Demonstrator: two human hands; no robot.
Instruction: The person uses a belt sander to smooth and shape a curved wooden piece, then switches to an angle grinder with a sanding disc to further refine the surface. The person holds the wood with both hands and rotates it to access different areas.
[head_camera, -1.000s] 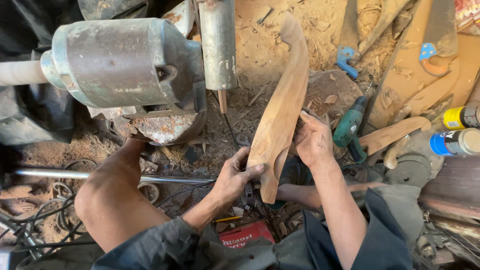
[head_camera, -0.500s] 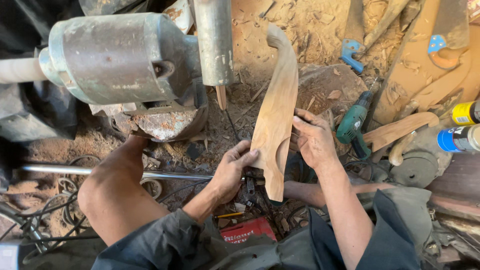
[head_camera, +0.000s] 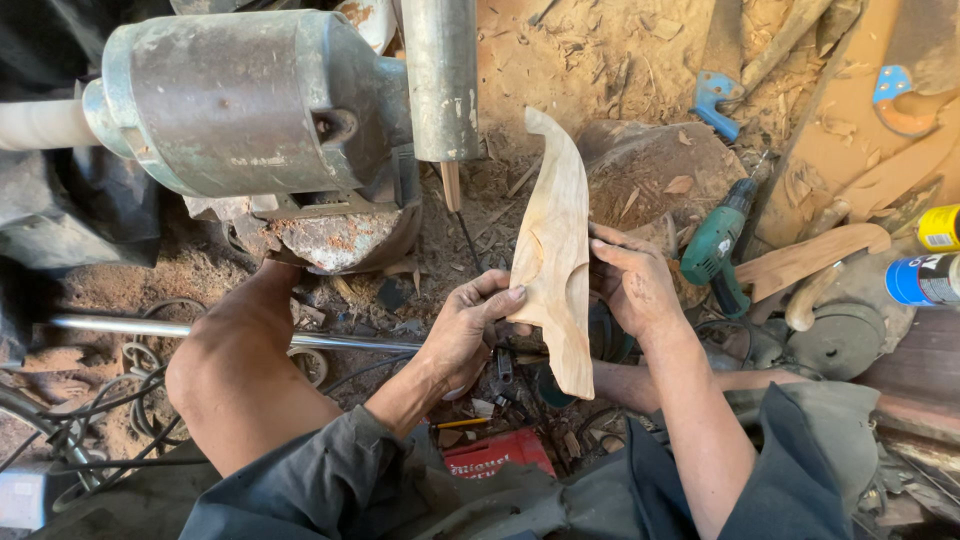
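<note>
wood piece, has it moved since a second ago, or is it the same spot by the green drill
Yes. The carved wood piece has straightened upright and shifted toward the green drill; earlier it leaned with its top nearer the drill. Both hands hold it.

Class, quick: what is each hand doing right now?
Left hand: closed on the wooden piece, lower left edge.
Right hand: closed on its right edge.

the carved wooden piece (head_camera: 553, 255) between my left hand (head_camera: 462, 330) and right hand (head_camera: 633, 283) was pale tan with faint grain. the motor housing (head_camera: 245, 100) was grey-green, flecked with rust. the drill (head_camera: 716, 245) was green and black, the can (head_camera: 923, 280) blue, the small box (head_camera: 497, 457) red.
</note>
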